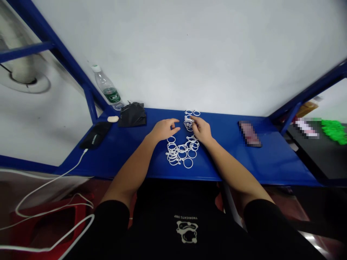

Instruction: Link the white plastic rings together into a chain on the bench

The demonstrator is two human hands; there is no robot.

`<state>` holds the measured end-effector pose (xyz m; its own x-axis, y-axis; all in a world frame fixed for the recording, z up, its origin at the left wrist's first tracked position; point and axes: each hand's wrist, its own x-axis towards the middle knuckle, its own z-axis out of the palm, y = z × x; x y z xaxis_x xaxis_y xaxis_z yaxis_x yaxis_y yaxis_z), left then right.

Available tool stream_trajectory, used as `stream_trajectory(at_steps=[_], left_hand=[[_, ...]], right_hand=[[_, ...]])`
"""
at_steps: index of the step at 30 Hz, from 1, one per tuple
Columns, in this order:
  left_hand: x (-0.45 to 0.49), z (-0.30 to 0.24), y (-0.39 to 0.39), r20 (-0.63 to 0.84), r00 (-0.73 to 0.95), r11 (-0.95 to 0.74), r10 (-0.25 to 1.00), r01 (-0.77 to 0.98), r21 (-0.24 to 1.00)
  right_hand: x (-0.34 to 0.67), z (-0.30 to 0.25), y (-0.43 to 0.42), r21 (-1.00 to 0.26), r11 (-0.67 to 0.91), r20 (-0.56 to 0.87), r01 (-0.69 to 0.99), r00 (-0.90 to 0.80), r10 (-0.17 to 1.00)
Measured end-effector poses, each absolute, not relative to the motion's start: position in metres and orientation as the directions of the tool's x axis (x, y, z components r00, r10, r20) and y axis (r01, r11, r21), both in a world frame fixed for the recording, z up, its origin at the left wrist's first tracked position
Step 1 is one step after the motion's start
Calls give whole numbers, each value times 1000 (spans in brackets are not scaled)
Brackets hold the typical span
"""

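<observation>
Several white rings with small knobs (188, 163), like curtain rings, lie in a loose pile on the blue table (222, 144) in front of me. Beyond them, a smaller cluster of the same white rings (189, 126) sits by my right hand (202, 130), whose thumb and forefinger pinch a white ring at the cluster's top. My left hand (164, 129) hovers left of that cluster, thumb and forefinger apart, with nothing between them. Two more rings lie flat near the wall, past my right fingertips. My right fingers partly cover the held ring.
At the left stand a clear plastic bottle (107, 88) with a green label and a black bag (132, 115). Nearby lie a black power bank (95, 135) with a white cable and a small pale object (112, 118). A blurred-out phone-like object (249, 133) rests at the right.
</observation>
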<state>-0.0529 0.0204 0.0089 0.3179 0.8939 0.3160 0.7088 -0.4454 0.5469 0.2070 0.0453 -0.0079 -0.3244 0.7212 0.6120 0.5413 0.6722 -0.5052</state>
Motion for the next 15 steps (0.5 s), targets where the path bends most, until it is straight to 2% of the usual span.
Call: stream_trajectory(at_steps=[4, 7, 10, 12, 15], left_hand=[[-76, 2, 29, 146, 435, -438, 888, 707, 555], [-78, 0, 29, 98, 509, -477, 855, 699, 533], [-73, 2, 27, 53, 498, -454, 866, 735, 504], [-69, 5, 25, 60, 442, -413, 895, 767, 491], [-64, 9, 23, 194, 314, -369, 929, 780, 505]], right_hand=[[209, -11, 53, -459, 671, 643, 583, -303, 703], [210, -12, 55, -458, 685, 634, 566, -333, 698], [208, -11, 52, -463, 712, 601, 527, -404, 690], [207, -10, 49, -456, 737, 583, 499, -459, 671], [204, -8, 44, -445, 761, 548, 472, -528, 649]])
